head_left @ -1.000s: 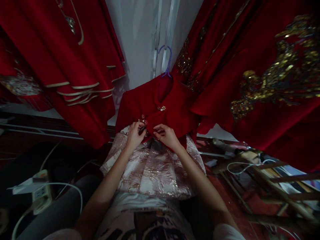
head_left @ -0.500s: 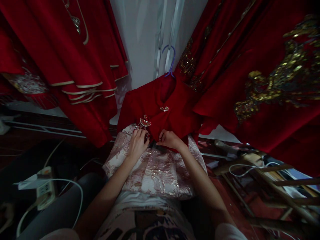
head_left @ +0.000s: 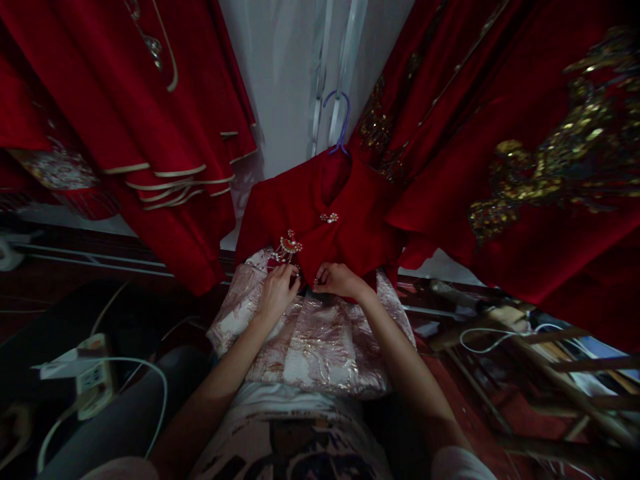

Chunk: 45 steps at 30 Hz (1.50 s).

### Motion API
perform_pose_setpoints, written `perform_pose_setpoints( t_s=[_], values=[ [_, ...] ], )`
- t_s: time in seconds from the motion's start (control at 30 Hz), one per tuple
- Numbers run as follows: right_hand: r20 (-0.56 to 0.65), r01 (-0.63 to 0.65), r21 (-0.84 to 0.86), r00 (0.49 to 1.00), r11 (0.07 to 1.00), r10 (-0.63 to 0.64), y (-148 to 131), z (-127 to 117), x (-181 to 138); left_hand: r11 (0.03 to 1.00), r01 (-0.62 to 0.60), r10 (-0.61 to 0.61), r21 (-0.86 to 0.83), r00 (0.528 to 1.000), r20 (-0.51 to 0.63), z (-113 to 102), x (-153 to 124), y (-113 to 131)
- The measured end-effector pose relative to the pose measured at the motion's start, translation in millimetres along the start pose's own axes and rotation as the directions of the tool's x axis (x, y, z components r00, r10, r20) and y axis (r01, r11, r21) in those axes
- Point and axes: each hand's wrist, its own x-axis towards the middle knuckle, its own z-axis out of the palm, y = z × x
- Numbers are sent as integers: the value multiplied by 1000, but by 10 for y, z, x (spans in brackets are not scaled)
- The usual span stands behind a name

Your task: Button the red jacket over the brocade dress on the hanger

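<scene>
A short red jacket (head_left: 345,227) hangs on a purple hanger (head_left: 340,120) over a pink and gold brocade skirt (head_left: 310,340). My left hand (head_left: 277,293) is closed with its fingers pinched at the jacket's lower front edge, just below a fan-shaped jewelled clasp (head_left: 287,247). My right hand (head_left: 340,280) is closed in a pinch on the same red hem, right beside the left. A second small jewelled clasp (head_left: 329,217) sits higher on the jacket's chest.
Red embroidered gowns hang at left (head_left: 150,133) and right (head_left: 525,167), close on both sides. A white power strip with cables (head_left: 93,383) lies at lower left. Wooden frames and a white cord (head_left: 525,347) are at lower right. A white wall (head_left: 290,80) is behind.
Both hands slid a little down the jacket's front, uncovering the fan-shaped clasp that the left hand was over a second ago. The hands drew closer together at the hem.
</scene>
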Motion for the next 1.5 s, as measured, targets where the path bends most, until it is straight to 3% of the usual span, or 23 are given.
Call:
perform_pose_setpoints(
  t_s=[0.2, 0.37, 0.6, 1.23, 1.5],
  values=[
    [-28, 36, 140, 999, 989, -32, -33, 26, 24, 953, 98, -112, -287, 993, -30, 56, 18, -60],
    [-130, 153, 268, 984, 951, -121, -56, 102, 80, 898, 177, -182, -403, 983, 27, 53, 23, -100],
    [-314, 166, 238, 945, 957, -86, -163, 150, 94, 843, 154, -172, -515, 985, 13, 76, 1, -132],
    [-324, 199, 166, 936, 966, -137, -114, 263, 138, 869, 249, -250, -427, 967, 55, 137, 2, -210],
    [-351, 195, 193, 929, 962, -118, -78, 304, 149, 880, 227, -230, -417, 972, 43, 144, 1, -261]
  ],
)
